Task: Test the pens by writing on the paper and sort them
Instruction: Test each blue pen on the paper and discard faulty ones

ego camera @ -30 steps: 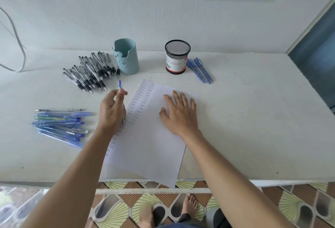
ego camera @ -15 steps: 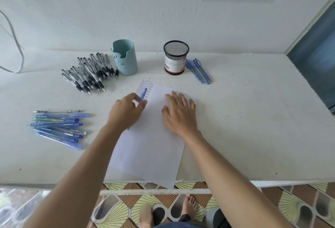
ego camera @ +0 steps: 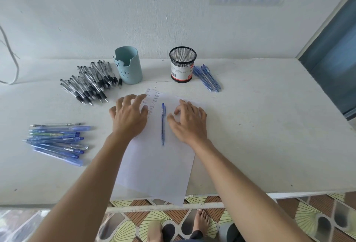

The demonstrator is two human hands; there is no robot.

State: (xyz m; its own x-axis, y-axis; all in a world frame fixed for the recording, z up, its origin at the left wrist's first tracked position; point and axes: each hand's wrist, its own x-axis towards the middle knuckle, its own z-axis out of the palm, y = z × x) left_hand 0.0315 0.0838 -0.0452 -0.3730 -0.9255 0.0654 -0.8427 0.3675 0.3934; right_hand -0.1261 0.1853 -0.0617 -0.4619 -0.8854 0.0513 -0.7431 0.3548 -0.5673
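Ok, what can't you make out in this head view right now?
Head view only.
Test marks on the paper: too small to read, partly under the left hand.
Its fingertips: motion-blurred, contact unclear.
Teal cup inside: hidden by its wall.
Black pens: overlapping, uncountable.

Single head-worn view, wide-angled. Looks from above the near edge of the table (ego camera: 260, 136), forward and steeply down. Faces the white wall (ego camera: 134, 10) along the table's far side, taking in its top from near edge to far edge. Sits close: takes both forearms (ego camera: 86, 184) in from the bottom corners and centres on the left hand (ego camera: 130, 118) and right hand (ego camera: 189, 122), both over the paper (ego camera: 159, 168). Reaches below the near edge to the patterned floor (ego camera: 308, 220) and a bare foot (ego camera: 201, 220) straight beneath. Cuts the table off at left and right.
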